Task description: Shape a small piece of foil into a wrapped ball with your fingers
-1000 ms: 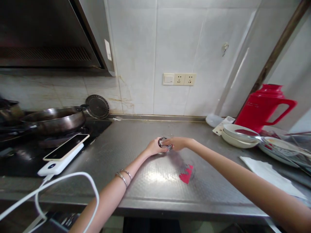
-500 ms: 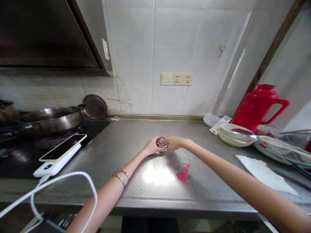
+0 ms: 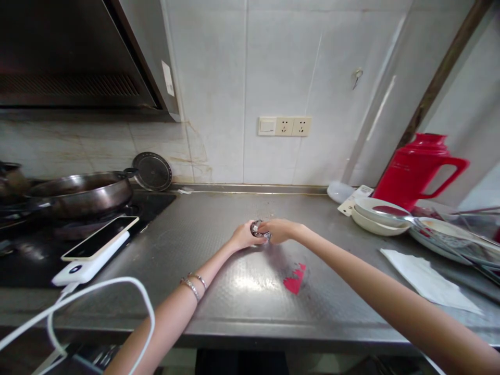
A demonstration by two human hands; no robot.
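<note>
Hands [image 3: 242, 236] barely moved, shiny object [image 3: 255, 228] between, open counter [image 3: 199, 224] leftward to stove edge [image 3: 162, 204]

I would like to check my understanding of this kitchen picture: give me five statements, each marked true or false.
1. The left hand and the right hand meet at one small shiny object. True.
2. The bracelets are on the right forearm. False: the bracelets are on the left forearm.
3. The red flask stands behind the white bowls. True.
4. The phone lies on a white bowl. False: the phone lies on a white power bank.
5. The pan is on the stove. True.
</note>
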